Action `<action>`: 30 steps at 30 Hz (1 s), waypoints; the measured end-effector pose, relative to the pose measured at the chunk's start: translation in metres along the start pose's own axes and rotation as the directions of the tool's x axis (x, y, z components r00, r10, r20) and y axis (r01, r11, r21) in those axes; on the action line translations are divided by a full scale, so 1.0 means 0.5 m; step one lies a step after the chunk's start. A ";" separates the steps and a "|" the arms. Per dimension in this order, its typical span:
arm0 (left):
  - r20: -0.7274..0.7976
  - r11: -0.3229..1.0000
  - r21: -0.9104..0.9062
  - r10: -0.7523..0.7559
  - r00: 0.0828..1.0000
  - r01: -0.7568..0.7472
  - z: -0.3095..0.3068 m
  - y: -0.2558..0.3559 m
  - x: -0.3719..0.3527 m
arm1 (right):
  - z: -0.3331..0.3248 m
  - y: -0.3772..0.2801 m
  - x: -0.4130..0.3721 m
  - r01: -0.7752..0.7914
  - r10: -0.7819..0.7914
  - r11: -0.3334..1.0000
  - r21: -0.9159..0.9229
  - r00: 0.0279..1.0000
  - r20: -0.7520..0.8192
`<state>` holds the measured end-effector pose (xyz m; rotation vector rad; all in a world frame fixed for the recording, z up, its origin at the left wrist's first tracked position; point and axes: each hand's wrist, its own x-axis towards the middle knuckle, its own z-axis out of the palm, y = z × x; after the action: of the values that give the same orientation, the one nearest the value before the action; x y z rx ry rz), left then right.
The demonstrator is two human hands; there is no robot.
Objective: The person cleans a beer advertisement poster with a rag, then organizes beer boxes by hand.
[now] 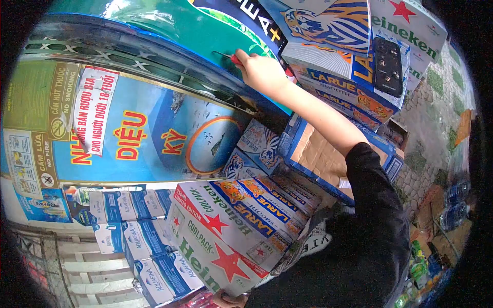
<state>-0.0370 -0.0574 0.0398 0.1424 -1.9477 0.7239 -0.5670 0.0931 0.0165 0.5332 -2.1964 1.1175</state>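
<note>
My right hand, at the end of a bare forearm with a black sleeve, pinches a small red-handled tool. Its thin metal end lies against the green panel; the exact kind of tool is too small to tell. At the bottom edge, my left hand has its fingers curled at the corner of a Heineken carton; part of this hand is hidden. Larue cartons sit directly beside the Heineken carton. Below my right forearm is an opened blue carton with brown cardboard showing.
The view is turned sideways. Larue and Heineken cartons are stacked upper right, with a flat black device on them. Aquafina cartons stand lower left, near a blue sign. Paving and bottles show at right.
</note>
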 end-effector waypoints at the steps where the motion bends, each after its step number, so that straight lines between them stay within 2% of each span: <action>1: -0.002 1.000 0.001 -0.003 1.000 0.003 -0.002 0.001 -0.002 | 0.000 0.000 0.000 0.003 -0.003 1.000 0.001 1.000 -0.010; 8: -0.038 1.000 0.013 -0.021 0.999 0.022 -0.013 0.010 -0.017 | 0.005 0.008 -0.010 -0.001 0.001 1.000 0.009 1.000 -0.012; 14: -0.067 1.000 -0.004 -0.027 0.997 0.027 -0.005 0.011 -0.027 | 0.042 0.099 -0.112 -0.060 0.083 0.991 -0.119 0.977 0.197; 16: -0.074 0.999 -0.010 -0.032 0.997 0.031 -0.005 0.013 -0.033 | 0.062 0.146 -0.156 -0.080 0.157 0.968 -0.238 0.932 0.326; 17: -0.079 0.999 -0.013 -0.033 0.996 0.032 -0.004 0.012 -0.035 | 0.062 0.170 -0.177 -0.011 0.136 0.960 -0.279 0.891 0.433; 18: -0.084 0.999 -0.015 -0.036 0.996 0.034 -0.004 0.012 -0.038 | 0.080 0.194 -0.200 -0.070 0.211 0.954 -0.291 0.848 0.487; 20: -0.099 0.999 -0.015 -0.044 0.994 0.042 0.001 0.013 -0.044 | 0.092 0.229 -0.236 -0.072 0.206 0.959 -0.274 0.842 0.499; 22: -0.120 0.998 -0.008 -0.059 0.991 0.058 0.009 0.019 -0.052 | 0.072 0.213 -0.241 -0.204 0.339 0.933 -0.298 0.780 0.527; 23: -0.129 0.998 -0.002 -0.068 0.989 0.068 0.012 0.023 -0.057 | 0.064 0.203 -0.225 -0.342 0.409 0.912 -0.225 0.753 0.515; 24: -0.137 0.997 0.005 -0.076 0.988 0.078 0.013 0.027 -0.062 | 0.059 0.191 -0.201 -0.331 0.398 0.917 -0.222 0.759 0.516; 26: -0.152 0.995 0.021 -0.092 0.984 0.096 0.015 0.033 -0.070 | 0.054 0.167 -0.145 -0.379 0.283 0.911 0.164 0.863 0.419; 30: -0.168 0.992 0.036 -0.114 0.979 0.122 0.014 0.042 -0.079 | -0.039 0.005 0.037 -0.254 0.211 0.856 0.450 0.967 0.145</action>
<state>-0.0317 -0.0522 -0.0048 0.2178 -1.7493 0.6808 -0.5754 0.1093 0.0364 0.5318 -2.1043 1.8113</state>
